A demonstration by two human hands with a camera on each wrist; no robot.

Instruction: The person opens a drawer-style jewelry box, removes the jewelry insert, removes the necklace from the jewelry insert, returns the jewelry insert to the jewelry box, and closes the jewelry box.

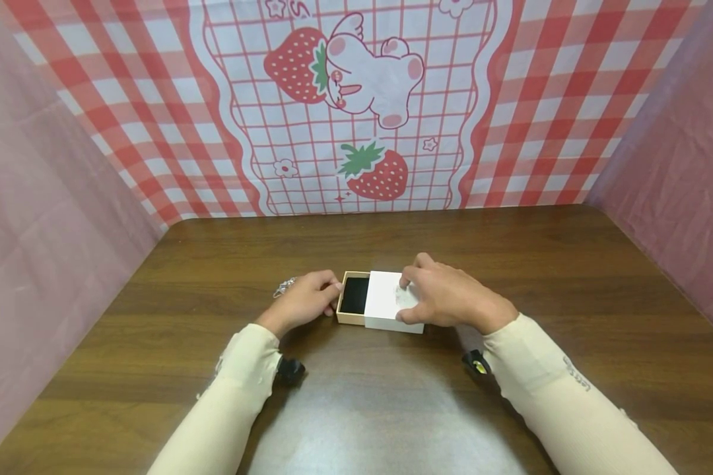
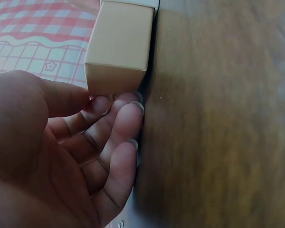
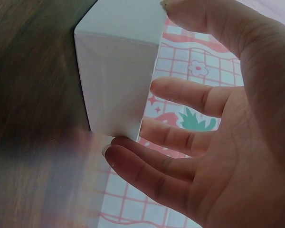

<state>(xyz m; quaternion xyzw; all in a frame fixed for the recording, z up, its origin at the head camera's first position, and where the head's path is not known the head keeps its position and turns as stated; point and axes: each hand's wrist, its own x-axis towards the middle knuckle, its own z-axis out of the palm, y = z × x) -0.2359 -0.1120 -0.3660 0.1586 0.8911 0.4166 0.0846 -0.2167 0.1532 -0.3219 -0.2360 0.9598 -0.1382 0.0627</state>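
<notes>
A small drawer-style jewelry box lies on the table in front of me, partly slid apart. Its tan inner tray [image 1: 351, 318] with a black insert [image 1: 354, 295] sticks out leftward from the white sleeve [image 1: 383, 295]. My left hand [image 1: 305, 300] is at the tray's outer end; in the left wrist view, thumb and forefinger pinch a thin loop [image 2: 111, 102] there, the other fingers curled below. My right hand [image 1: 451, 293] holds the sleeve from above, thumb on the near side and fingers over the top and far side. In the right wrist view the sleeve's closed-looking white end [image 3: 116, 85] faces the palm.
A shiny silver chain-like piece [image 1: 284, 286] lies on the brown wooden table [image 1: 356, 409] just behind my left hand, partly hidden by it. A red-and-white checked cloth [image 1: 356, 185] with strawberries hangs at the back. Pink cloths flank both sides.
</notes>
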